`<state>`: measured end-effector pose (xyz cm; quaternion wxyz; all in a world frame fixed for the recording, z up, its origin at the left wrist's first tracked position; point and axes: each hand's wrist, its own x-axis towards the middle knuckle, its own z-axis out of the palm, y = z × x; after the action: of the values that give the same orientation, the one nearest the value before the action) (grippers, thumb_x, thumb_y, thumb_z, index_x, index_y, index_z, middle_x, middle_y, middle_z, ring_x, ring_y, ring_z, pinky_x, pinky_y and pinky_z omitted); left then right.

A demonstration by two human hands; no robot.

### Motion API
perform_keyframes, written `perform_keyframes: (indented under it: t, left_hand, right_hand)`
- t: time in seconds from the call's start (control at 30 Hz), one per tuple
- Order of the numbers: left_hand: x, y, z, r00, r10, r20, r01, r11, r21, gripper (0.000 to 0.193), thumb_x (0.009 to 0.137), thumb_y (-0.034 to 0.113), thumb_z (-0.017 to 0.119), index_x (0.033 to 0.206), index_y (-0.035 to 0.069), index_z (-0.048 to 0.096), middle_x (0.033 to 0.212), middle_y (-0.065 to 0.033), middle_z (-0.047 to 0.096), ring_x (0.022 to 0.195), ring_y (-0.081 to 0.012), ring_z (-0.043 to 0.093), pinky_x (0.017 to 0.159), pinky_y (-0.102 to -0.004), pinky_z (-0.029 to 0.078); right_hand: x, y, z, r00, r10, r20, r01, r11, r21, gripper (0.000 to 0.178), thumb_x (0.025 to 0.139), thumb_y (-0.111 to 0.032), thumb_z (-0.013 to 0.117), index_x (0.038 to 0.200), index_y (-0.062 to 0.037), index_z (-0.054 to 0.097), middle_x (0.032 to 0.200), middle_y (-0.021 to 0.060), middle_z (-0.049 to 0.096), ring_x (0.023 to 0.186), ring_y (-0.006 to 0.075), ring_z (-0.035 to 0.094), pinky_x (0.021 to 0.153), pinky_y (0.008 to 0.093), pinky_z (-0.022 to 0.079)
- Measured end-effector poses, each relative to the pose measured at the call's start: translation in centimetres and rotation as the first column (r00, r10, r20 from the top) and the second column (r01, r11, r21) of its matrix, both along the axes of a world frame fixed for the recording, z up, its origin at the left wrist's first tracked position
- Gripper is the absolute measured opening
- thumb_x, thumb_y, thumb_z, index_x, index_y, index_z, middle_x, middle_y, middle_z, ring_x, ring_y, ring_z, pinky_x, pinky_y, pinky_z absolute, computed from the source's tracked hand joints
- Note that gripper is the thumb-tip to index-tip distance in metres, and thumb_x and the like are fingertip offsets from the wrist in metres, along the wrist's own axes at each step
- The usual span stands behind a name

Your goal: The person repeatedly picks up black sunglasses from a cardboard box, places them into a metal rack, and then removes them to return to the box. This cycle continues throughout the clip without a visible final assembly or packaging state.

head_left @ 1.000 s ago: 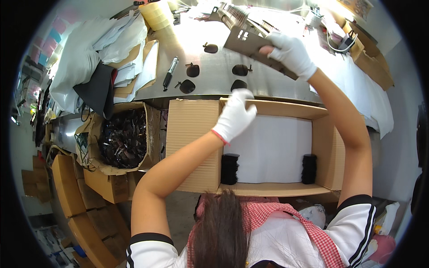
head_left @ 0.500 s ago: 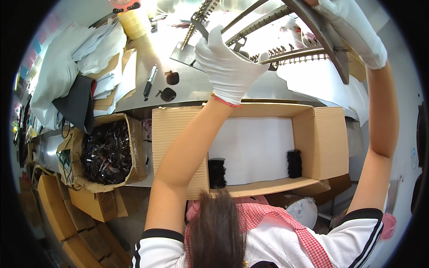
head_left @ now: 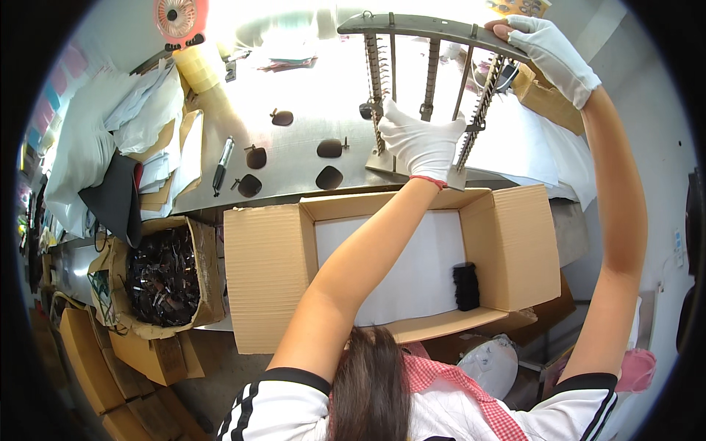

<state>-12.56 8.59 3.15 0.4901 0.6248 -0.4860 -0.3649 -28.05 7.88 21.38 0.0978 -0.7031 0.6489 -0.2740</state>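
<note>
A dark metal rack (head_left: 430,70) stands over the bench, with a curved bar across its top and rods lined with small coils or hooks. My left hand (head_left: 423,136), in a white glove, reaches across its lower part, fingers at the left rod and thumb by the right one. My right hand (head_left: 548,55), gloved with bare fingertips showing, is closed round the right end of the top bar. Left of the rack lie several dark tinted lenses (head_left: 332,148) with small metal ends. Another dark lens (head_left: 365,110) sits beside my left fingers, partly hidden.
An open cardboard box (head_left: 390,287) lined with white sits before me, a black bundle (head_left: 465,287) inside. Left of it stands a carton of dark lenses (head_left: 162,279). A marker pen (head_left: 223,165), papers (head_left: 158,158), yellow tape rolls (head_left: 202,67) and a pink fan (head_left: 179,18) are on the bench.
The tilted rack has swung more upright, its curved bar now across the top. My left hand has shifted right and lower, my right hand left. More lenses on the bench are now in view.
</note>
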Motion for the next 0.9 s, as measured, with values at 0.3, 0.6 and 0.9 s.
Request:
perform_keyframes:
  t: [0.3, 0.6, 0.9]
  left_hand:
    - [1.1, -1.4, 1.4, 0.987, 0.142, 0.073, -0.124, 0.969, -0.212, 0.120, 0.055, 0.031, 0.090, 0.146, 0.000, 0.020, 0.123, -0.0303, 0.040, 0.113, -0.0420, 0.045, 0.101, -0.0493, 0.040]
    - [1.0, -0.7, -1.8, 0.984, 0.064, 0.166, -0.050, 0.995, -0.090, 0.114, 0.056, 0.034, 0.089, 0.145, 0.004, 0.024, 0.123, -0.0342, 0.040, 0.116, -0.0453, 0.044, 0.102, -0.0525, 0.039]
    - [3.7, -2.4, 1.2, 0.959, 0.219, 0.180, -0.096, 0.849, -0.520, 0.108, 0.056, 0.025, 0.087, 0.144, 0.004, 0.028, 0.112, -0.0299, 0.042, 0.106, -0.0396, 0.044, 0.097, -0.0510, 0.035]
  right_hand:
    - [-1.1, 2.5, 1.0, 0.960, 0.248, 0.133, -0.236, 0.967, -0.095, 0.036, 0.100, -0.035, 0.062, 0.123, -0.0092, 0.071, 0.099, -0.0024, 0.069, 0.094, 0.0056, 0.059, 0.083, 0.0180, 0.045]
    - [-2.8, 0.8, -4.6, 0.957, 0.071, 0.280, -0.065, 0.997, -0.029, 0.032, 0.100, -0.029, 0.061, 0.121, -0.0074, 0.071, 0.094, 0.0024, 0.071, 0.089, 0.0102, 0.063, 0.086, 0.0272, 0.051]
    - [-3.7, 2.2, -2.9, 0.996, -0.024, 0.087, 0.048, 0.958, -0.281, 0.017, 0.100, -0.018, 0.062, 0.099, -0.0022, 0.068, 0.088, -0.0061, 0.064, 0.083, 0.0021, 0.056, 0.074, 0.0184, 0.045]
